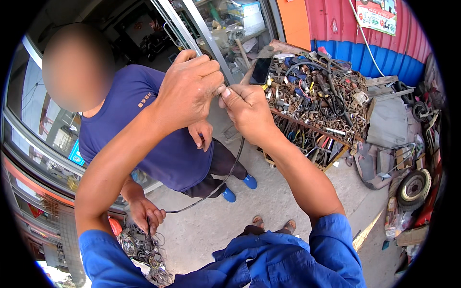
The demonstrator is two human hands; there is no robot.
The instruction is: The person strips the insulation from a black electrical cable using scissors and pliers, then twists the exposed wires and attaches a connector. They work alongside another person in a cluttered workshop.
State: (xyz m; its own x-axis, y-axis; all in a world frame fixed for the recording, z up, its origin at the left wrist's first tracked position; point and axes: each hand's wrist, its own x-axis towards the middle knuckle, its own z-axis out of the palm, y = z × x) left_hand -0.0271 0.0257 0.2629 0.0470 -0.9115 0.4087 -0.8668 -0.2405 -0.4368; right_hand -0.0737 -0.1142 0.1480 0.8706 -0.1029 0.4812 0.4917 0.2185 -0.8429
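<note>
My left hand (192, 84) is raised at chest height, fingers closed in a pinch on something small that I cannot make out. My right hand (245, 110) touches it, thumb and fingers closed on a black cable (224, 178); the cable's end is hidden between my fingers. The cable hangs from behind my right hand and curves down to a co-worker's hand (146, 213) at the lower left, which grips it. The co-worker's other hand (200, 134) hangs loosely curled behind my forearms.
A co-worker in dark blue (144, 153) faces me before a glass doorway (216, 33). A rusty bench (312, 96) heaped with parts and a phone (261, 71) stands right. Wheels (413, 189) and scrap line the right edge; tangled wires (144, 254) lie lower left.
</note>
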